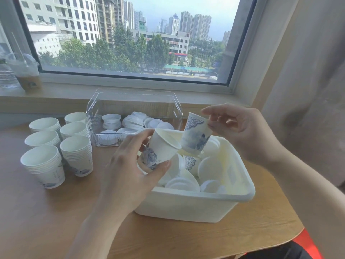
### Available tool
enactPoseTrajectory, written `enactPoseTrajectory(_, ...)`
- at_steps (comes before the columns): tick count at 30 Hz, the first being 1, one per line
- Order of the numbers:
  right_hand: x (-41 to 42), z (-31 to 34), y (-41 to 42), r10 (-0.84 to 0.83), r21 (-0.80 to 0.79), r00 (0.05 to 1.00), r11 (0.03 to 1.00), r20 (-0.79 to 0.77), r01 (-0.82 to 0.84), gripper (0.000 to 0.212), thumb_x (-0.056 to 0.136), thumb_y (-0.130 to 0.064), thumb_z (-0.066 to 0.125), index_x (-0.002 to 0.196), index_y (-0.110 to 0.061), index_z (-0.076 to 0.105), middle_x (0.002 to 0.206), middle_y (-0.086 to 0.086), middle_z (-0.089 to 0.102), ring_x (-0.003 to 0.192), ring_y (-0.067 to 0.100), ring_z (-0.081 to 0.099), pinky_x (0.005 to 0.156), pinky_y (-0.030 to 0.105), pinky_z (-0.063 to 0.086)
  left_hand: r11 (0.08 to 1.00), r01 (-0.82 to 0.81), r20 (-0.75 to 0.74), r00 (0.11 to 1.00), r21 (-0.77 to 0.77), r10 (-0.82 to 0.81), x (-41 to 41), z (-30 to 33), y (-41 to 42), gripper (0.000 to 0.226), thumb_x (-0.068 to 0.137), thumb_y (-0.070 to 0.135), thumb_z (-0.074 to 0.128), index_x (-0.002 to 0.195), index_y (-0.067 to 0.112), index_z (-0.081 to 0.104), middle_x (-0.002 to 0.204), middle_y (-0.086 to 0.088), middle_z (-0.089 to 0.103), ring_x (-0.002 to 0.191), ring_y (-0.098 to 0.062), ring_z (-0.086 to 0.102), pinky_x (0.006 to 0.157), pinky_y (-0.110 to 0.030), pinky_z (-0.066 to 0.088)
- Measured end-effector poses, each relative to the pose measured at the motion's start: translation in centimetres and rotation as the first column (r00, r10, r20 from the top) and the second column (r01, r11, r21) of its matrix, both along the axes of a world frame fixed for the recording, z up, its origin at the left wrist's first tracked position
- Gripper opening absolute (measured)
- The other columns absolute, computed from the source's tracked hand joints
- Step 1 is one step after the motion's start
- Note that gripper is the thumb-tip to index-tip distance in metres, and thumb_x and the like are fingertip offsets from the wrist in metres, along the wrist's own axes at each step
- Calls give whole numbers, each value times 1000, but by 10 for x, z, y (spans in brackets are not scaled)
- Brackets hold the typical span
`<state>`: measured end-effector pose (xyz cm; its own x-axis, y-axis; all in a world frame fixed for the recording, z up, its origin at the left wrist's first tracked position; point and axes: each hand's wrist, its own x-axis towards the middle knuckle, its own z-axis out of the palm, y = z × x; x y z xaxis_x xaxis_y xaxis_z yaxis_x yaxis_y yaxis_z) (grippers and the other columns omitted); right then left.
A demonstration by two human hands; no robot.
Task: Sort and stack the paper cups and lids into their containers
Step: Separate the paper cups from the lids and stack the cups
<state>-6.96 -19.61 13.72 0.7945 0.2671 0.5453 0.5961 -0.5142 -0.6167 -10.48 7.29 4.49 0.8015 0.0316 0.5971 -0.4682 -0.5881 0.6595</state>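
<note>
Left hand (130,165) grips a paper cup (160,148) round its body, mouth tilted up and to the right, thumb under the printed side and fingers wrapped over the far side. Right hand (240,131) pinches a second cup (196,135) near its base with thumb and fingertips; that cup looks upside-down, rim hanging low. Both sit just above the white bin (196,204). My read: the two are being lined up to nest, so the right cup likely needs flipping first.

The bin still holds a mixed heap: loose lids (183,184), at least one more printed cup (190,162) half buried. So this is the unsorted source, and a fair amount is left.

Behind it, touching or nearly so, the clear container (134,116) holds only lids, some in short stacks, some leaning. That's the lid destination.

Left of the clear container, six cup stacks (56,144) stand upright on the desk (56,212) in two rows, mouths up, within left-hand reach. They're on bare wood, not in any container, so probably staging.

Desk is light wood with a rounded front-right corner. It butts against a window sill; an iced drink cup (26,71) with domed lid stands at the sill's left end, with a clear bottle beside it. Large window shows high-rises and trees in daylight. Pale curtain (308,71) hangs at right.
</note>
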Motion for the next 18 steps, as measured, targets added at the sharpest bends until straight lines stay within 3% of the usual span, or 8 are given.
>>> enactPoseTrajectory(5, 1, -2, 5, -39, 39, 996, 999, 86, 36, 28, 99, -13, 71, 116, -35, 76, 94, -11, 69, 82, 14, 59, 78, 24, 52, 1000, -3, 6, 1000, 11, 2, 0, -1, 1, 69, 74, 54, 79, 136, 53, 49, 120, 28, 59, 110, 4, 58, 82, -32, 54)
enactPoseTrajectory(10, -4, -11, 18, 22, 10, 999, 1000, 27, -22, 22, 98, -17, 72, 114, -30, 79, 98, -9, 72, 85, 15, 63, 77, 22, 50, 999, 1, -14, 1000, 33, -1, 0, 0, -1, 69, 73, 52, 79, 138, 43, 60, 123, 23, 63, 112, -2, 61, 89, -43, 57)
enactPoseTrajectory(14, -8, -17, 30, 85, -22, 996, 996, -20, -85, 21, 98, -13, 72, 115, -22, 80, 99, -11, 72, 89, 16, 66, 82, 34, 55, 999, 4, -18, 1000, 34, -3, 0, 0, 0, 74, 74, 53, 78, 144, 43, 57, 125, 24, 62, 113, 0, 60, 92, -42, 56)
enactPoseTrajectory(18, -9, -19, 37, 152, -57, 981, 986, -119, -159, 19, 98, -13, 72, 113, -20, 80, 102, -4, 73, 89, 20, 66, 86, 44, 54, 999, 27, -11, 1000, 39, -27, 0, 0, 1, 82, 77, 54, 76, 151, 57, 41, 124, 26, 59, 116, -1, 59, 90, -44, 57)
